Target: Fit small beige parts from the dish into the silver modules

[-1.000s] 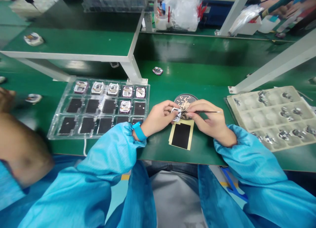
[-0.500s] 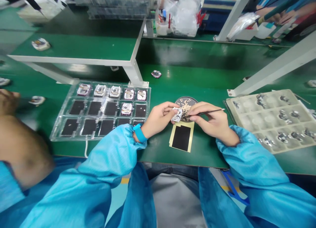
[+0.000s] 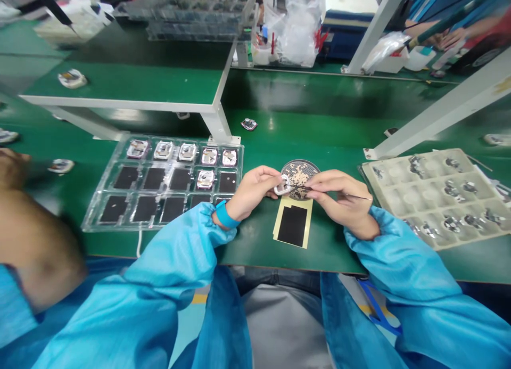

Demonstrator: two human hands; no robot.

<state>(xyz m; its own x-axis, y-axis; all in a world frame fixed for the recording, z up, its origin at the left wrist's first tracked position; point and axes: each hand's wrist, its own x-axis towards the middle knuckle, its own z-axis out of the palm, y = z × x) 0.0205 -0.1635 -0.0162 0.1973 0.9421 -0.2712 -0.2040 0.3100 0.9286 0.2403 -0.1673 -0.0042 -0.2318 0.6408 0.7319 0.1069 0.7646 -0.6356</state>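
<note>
The left hand (image 3: 255, 190) is pinching a white housing (image 3: 281, 185) between thumb and fingers, above the near-left side of a round dish (image 3: 306, 164) on the green bench (image 3: 255, 241); the right hand (image 3: 339, 198) is pinching a thin dark tool (image 3: 300, 187). The dish is holding many small beige bits (image 3: 299, 175). To the left, a clear tray (image 3: 106, 180) is carrying 5 housings (image 3: 187, 152) in its far row and 1 in the middle row's 4th compartment, while black rectangles (image 3: 154, 178) are lining other compartments; a sleeve is hiding part of the near row. To the right, a pale tray (image 3: 411, 197) is holding metallic parts (image 3: 452, 223) in 3 rows. The tool's long axis is running left to right, its tip pointing left and meeting the housing, its tail extending past the right hand; which way the housing is facing cannot be told. Just nearer the person, a yellow sheet (image 3: 295, 202) bearing a black patch (image 3: 293, 226) is lying short of the bench's front edge. Bare bench is stretching beyond the dish, between the shelf leg (image 3: 219, 124) and the white post (image 3: 439, 113), with 1 loose piece (image 3: 249, 124) lying there.
</note>
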